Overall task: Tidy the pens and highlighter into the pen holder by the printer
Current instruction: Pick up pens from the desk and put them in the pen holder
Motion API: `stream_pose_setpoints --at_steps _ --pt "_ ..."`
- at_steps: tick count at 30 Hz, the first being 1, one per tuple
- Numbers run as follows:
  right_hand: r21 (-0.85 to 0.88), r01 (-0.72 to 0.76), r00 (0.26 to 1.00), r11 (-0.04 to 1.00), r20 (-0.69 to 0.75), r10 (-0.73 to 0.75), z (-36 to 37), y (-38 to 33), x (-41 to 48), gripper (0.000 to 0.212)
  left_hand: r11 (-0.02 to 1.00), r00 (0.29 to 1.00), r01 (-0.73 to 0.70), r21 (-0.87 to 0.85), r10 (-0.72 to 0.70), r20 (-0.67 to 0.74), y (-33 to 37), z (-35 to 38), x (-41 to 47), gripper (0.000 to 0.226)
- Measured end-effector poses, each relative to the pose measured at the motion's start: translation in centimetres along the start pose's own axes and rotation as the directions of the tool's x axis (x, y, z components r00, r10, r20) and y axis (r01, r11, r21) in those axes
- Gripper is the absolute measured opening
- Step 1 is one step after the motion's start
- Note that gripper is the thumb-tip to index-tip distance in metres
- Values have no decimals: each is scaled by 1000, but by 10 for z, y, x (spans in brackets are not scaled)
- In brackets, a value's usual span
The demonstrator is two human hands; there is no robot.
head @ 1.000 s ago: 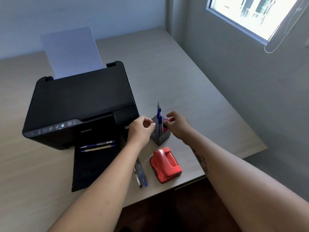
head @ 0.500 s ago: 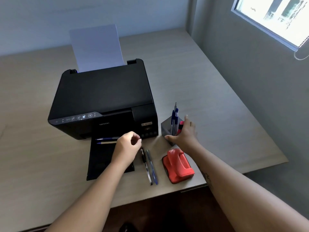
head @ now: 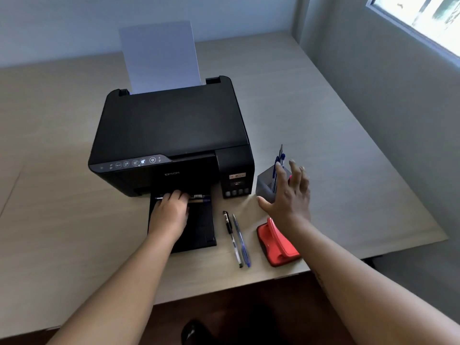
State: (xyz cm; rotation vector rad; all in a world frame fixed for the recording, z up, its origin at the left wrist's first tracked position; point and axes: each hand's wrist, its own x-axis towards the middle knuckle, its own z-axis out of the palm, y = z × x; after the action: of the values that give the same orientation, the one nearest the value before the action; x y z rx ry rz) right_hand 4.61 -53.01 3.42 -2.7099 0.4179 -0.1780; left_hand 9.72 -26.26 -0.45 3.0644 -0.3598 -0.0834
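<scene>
We see two pens [head: 199,198] lying crosswise on the black output tray [head: 199,227] of the printer [head: 171,135], and our left hand [head: 171,210] rests on top of them, its curled fingers covering their left half; whether this grip has closed on either pen we cannot tell. One of the two has a pale tan barrel, the other a dark one with a silvery clip. Two more pens lie side by side on the worktop [head: 311,108] between the tray and the red hole punch [head: 277,245]: a black-capped pen [head: 231,239] with a clear barrel and, touching it on the right, a blue pen [head: 241,241], both slim and pointing away from us. Neither hand touches them.

Our right hand [head: 291,195] is spread flat and empty, fingers splayed, in front of the pen holder [head: 265,184], which stands just to the right of the printer. This grip is wide apart and holds nothing; whether the fingertips touch the holder we cannot tell, for they are blurred. The holder is a small dark grey square box, and blue pens [head: 278,163] stand upright in it, with a spot of pink showing behind the fingers. The worktop is pale wood grain. A white sheet of paper [head: 161,56] stands in the printer's rear feed
</scene>
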Motion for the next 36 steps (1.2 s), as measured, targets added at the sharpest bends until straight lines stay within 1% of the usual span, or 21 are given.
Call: stream_pose_setpoints --at_steps 2,5,7,8,10,11,13,16,18,20,22,23,26,30,32,34,35,36 --pt "-22 83 993 996 -86 -85 6 -6 -6 73 999 1000 -9 41 9 6 -2 -2 3 32" --pt "-75 255 949 964 -173 -264 17 -17 -16 49 998 998 -18 64 14 62 -6 -4 10 34" --pt "-89 346 921 934 -156 -356 23 -29 -23 32 998 996 -29 55 24 84 -7 -4 13 31" --pt "-76 380 914 922 -124 -387 26 -35 -26 24 999 996 -30 44 26 88 -8 -5 14 31" --pt "5 408 912 913 -29 -408 35 -44 -32 14 1000 995 -27 11 26 101 -10 -5 14 30" --pt "68 394 918 917 22 -396 41 -47 -34 14 1000 993 -26 -15 27 113 -12 -5 14 30" --pt "195 312 931 930 133 -340 53 -52 -37 14 994 989 5 -109 12 150 -16 -4 16 29" --pt "331 87 948 940 262 -181 68 -60 -38 16 956 977 96 -279 -37 209 -20 -3 18 23" --pt "387 -83 941 919 334 -56 74 -67 -36 22 939 970 153 -307 -83 228 -21 -3 18 21" --pt "444 -260 904 858 423 55 79 -75 -32 36 911 953 222 -349 -126 276 -20 -4 18 21" --pt "492 -426 848 760 510 145 85 -82 -27 49 852 927 280 -443 -121 354 -20 -3 18 24" --pt "510 -474 830 718 530 172 89 -85 -24 51 833 919 293 -469 -110 379 -20 -3 18 25" --pt "567 -530 813 630 552 188 99 -92 -15 51 809 903 325 -489 -112 415 -23 -3 18 26" --pt "610 -569 799 552 570 194 109 -97 -7 42 799 907 323 -507 -110 406 -27 -5 20 24" --pt "611 -573 800 546 561 211 111 -98 -5 40 786 912 322 -528 -108 396 -30 -5 19 25" --pt "625 -543 820 560 539 193 111 -99 -3 46 777 914 324 -539 -109 392 -33 -5 17 24" --pt "631 -511 835 584 527 161 110 -99 -3 49 775 915 325 -542 -112 388 -34 -4 16 22" --pt "624 -462 850 630 513 115 109 -101 -2 50 772 916 328 -544 -119 384 -35 -4 16 20"
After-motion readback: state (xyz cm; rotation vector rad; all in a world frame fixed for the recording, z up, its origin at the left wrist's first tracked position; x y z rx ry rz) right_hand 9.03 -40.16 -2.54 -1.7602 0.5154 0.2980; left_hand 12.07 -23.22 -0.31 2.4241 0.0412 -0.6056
